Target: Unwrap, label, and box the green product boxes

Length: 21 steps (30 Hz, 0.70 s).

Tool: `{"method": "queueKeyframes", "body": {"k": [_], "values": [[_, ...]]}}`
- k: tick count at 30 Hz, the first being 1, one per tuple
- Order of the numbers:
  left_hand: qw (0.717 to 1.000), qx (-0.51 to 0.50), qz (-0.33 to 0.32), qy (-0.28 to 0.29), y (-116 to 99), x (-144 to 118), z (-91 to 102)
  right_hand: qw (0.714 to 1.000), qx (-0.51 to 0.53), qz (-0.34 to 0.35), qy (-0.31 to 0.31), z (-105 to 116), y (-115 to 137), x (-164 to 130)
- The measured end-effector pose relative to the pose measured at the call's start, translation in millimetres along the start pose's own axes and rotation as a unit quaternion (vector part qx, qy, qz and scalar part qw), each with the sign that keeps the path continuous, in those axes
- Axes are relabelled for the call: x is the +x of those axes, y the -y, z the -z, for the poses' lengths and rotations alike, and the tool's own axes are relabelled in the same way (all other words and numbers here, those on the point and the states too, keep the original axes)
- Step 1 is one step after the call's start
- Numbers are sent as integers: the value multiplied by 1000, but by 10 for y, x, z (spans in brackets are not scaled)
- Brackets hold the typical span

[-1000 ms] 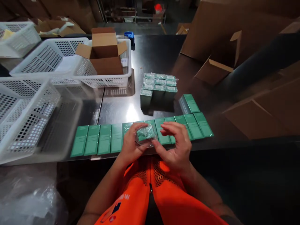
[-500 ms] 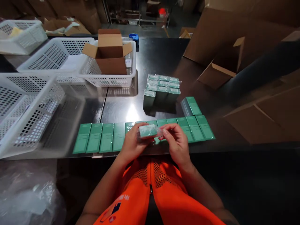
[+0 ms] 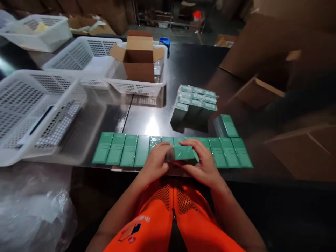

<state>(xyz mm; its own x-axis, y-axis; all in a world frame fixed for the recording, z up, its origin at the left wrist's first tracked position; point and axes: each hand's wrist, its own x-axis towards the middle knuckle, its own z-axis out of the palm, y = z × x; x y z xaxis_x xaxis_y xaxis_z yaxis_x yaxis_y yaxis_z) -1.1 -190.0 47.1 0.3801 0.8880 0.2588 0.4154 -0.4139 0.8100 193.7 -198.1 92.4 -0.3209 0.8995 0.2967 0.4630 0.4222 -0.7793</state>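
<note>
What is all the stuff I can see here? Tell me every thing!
green box in hands: one, green, held by both hands at the table's near edge
row of green boxes: about eleven, green, lying flat side by side across the table
bundle of green boxes: one wrapped block, green, behind the row
single green box: one, green, right of the bundle
white baskets: four, white, left and back of the table
open carton: one, brown, in a back basket
large cartons: several, brown, right side
plastic wrap: one heap, clear, bottom left
table: one, dark, shiny
left hand: on the box
right hand: on the box
</note>
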Motion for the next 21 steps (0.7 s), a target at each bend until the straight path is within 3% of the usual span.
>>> {"method": "queueKeyframes", "body": {"k": [3,5,7,10,14,18,21], "values": [[998,-58,8,6,-74,-129,207,998,58,13,-3,115,179,203],[995,-77,46,-42,-96,-273,376,989,140,8,-50,99,282,478],[985,-84,91,-118,-97,-461,531,975,200,10,-95,-57,343,854],[973,-68,103,-197,-97,-770,684,976,205,2,-68,-568,331,1499],[972,-97,84,-199,-152,-1107,717,990,97,-83,55,-1441,209,2189],[952,-171,135,-215,-206,-1276,619,992,13,-81,96,-2018,179,2440],[919,-235,204,-241,-227,-1322,513,993,-73,-51,82,-2111,279,2394]]}}
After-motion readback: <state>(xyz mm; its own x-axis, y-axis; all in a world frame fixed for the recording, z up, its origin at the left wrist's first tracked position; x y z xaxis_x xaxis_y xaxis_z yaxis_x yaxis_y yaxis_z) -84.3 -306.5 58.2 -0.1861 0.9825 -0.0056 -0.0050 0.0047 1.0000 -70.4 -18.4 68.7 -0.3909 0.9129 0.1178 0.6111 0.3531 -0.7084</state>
